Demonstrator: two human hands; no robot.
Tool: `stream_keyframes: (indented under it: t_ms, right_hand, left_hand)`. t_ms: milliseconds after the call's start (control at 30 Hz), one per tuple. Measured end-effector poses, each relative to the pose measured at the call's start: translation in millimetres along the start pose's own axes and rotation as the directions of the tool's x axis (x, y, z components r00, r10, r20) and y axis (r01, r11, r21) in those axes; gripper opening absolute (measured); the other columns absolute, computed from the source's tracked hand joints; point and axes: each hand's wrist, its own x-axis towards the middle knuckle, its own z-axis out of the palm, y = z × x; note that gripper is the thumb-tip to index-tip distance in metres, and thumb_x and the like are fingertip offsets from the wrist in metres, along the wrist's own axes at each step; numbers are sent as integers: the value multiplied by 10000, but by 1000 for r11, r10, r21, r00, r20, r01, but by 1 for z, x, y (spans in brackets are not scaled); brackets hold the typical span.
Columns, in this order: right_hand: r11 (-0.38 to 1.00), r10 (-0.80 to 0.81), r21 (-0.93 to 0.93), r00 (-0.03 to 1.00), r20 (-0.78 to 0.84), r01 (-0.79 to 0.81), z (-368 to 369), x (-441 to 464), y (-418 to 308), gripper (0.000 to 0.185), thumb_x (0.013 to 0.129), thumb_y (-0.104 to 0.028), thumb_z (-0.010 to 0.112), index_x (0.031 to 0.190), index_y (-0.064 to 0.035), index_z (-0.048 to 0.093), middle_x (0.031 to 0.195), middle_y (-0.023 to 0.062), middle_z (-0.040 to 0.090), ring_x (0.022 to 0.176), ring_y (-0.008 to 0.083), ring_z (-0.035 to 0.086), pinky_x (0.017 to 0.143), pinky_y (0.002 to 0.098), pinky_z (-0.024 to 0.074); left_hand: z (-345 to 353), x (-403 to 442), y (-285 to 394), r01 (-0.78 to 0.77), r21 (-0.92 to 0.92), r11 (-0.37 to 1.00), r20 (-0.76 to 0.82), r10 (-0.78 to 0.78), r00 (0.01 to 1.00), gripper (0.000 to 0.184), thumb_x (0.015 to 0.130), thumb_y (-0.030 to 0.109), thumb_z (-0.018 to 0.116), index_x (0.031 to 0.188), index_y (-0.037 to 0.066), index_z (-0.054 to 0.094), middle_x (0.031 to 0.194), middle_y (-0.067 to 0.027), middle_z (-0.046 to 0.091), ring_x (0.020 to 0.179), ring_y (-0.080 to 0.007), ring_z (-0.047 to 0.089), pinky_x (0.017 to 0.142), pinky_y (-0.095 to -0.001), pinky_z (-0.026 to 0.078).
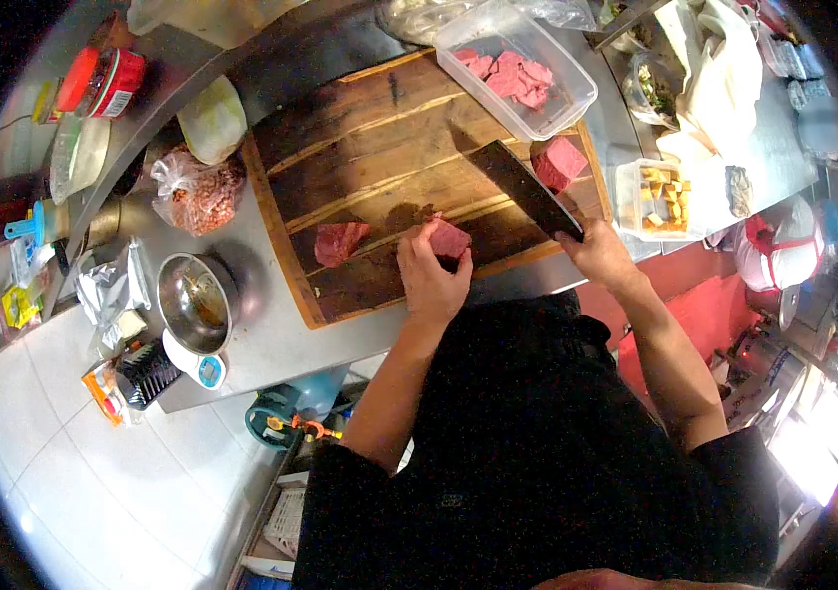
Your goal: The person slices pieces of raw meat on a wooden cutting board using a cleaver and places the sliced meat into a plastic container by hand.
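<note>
My right hand [601,253] grips the handle of a cleaver [522,185], its dark broad blade pointing up and left over the wooden cutting board [379,128]. With its fingers curled round it, my left hand [431,280] holds a chunk of raw red meat [451,239] near the board's front edge. Another piece of meat [340,243] lies on the board to the left. A larger block of meat [558,163] rests at the right, beyond the blade. Sliced meat [512,79] lies in a clear plastic container [566,108] over the board's far right corner.
Right of the board stands a small tub of yellow-brown cubes [664,197]. Leftward are a bag of reddish bits [198,190], a steel bowl [195,300], a scale [207,372] and a pale green vegetable [212,120]. A red-lidded jar [114,84] stands on the shelf.
</note>
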Motion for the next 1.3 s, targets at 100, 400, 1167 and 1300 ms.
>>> stream_keyframes:
  t_ms: [100,400,1167,1300]
  right_hand:
    - [999,39,-2,999,12,-39,9,8,1,386,925,-262,707,1249,-56,667,960,300,703,947,434,699,818,466,540]
    - [993,28,115,999,-40,-23,-10,-7,-14,352,934,-266,698,1131,26,691,899,279,709,871,413,709,793,449,532]
    - [964,-129,-169,916,381,206,-32,16,-62,293,931,-180,628,1191,-65,696,1053,223,707,1011,404,665,876,491,538]
    - [918,-165,-247,864,475,311,-32,28,-59,323,926,-187,621,1222,-73,684,1107,217,695,1092,400,640,930,494,520]
  left_hand:
    - [-18,17,11,57,160,986,146,-80,986,684,774,282,842,1321,35,514,1175,-182,584,1142,-401,534,1001,-509,426]
    - [-7,9,13,65,48,997,47,-67,997,557,873,232,760,1324,17,514,1231,-215,603,1162,-413,541,1009,-515,427]
    - [31,-3,-14,16,-135,991,-162,-38,986,260,887,53,724,1118,18,610,1140,-201,626,942,-368,614,834,-427,529]
    - [32,-1,-17,-115,-16,993,-147,111,983,286,905,48,666,1176,12,581,1168,-213,626,968,-406,596,880,-476,506]
